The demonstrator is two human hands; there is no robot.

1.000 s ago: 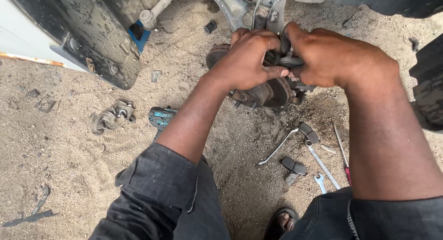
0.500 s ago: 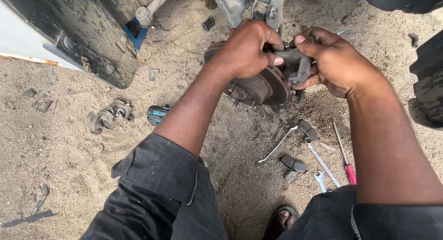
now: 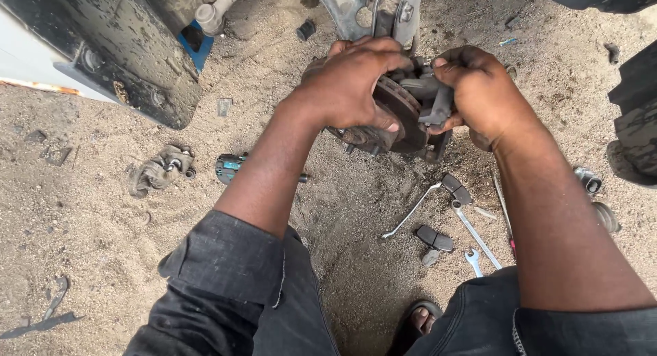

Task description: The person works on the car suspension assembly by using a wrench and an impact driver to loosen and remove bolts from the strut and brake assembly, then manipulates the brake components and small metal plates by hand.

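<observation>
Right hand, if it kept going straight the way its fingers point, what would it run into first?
The right hand points left, toward the brake caliper it already grips. Just past that sits the brake disc, then the left hand. Depth is hard to judge.

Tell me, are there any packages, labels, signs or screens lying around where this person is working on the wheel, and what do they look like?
No packages, signs or screens show.
Label: a small teal-blue patch on the dark tool lying in the sand left of the left forearm; its print is too small to read.
Blue piece: a bright blue angular part under the car body, upper left; no marking visible.
Both hands, left hand and right hand, grip the brake parts, which carry no label.
</observation>
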